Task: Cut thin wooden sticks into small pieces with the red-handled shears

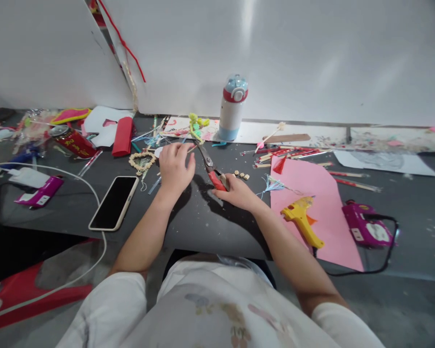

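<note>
Pliers [210, 170] in right hand [238, 193] near table edge [199, 239]

white short slvs, printed top, bare forearms

Our bare left hand [176, 166] lies palm down, fingers curled, forearm reaching forward; our bare right hand [235, 192] sits clenched close beside it, forearm angling in from the right.
</note>
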{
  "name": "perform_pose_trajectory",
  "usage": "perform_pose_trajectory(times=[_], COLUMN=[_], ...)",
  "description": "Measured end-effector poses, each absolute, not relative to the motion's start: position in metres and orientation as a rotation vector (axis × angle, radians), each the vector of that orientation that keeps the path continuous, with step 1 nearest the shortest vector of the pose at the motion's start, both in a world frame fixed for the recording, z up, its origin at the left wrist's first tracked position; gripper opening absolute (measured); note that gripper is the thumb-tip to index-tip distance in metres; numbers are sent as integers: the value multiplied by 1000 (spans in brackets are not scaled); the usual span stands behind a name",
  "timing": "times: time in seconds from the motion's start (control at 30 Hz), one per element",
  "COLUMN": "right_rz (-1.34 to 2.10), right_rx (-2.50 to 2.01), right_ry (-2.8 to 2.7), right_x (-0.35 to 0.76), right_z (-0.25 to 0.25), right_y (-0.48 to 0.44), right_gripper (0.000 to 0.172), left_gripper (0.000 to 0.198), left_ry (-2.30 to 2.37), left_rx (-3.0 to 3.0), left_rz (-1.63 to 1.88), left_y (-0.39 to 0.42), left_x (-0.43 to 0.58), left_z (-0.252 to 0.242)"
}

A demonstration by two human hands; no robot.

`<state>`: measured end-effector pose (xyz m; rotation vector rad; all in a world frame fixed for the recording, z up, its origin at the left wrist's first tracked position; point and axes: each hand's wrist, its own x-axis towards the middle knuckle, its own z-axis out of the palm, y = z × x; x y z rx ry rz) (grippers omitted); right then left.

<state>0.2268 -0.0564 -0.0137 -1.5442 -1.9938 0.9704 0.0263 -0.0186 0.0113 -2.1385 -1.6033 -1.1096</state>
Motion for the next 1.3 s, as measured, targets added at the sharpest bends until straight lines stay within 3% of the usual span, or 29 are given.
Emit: perform_pose_trajectory(times=[0.57, 1.1, 1.3], right_rz=[1060, 1095, 1423], right_rx=[-1487, -1455, -1297], right_ry=[-2057, -1998, -1590], right_x=[229, 229, 222], right_z=[-13, -10, -15], right_y=[-57, -56, -54], right_gripper=[47, 42, 36], left_gripper=[24, 26, 33], left_ry=[-1717, -1675, -1774], left_rx=[-2288, -2263, -2389], left_rz=[-1287, -1134, -1316], left_y=[-10, -11, -23], left_x=[20, 22, 37], left_z=[11, 9, 11])
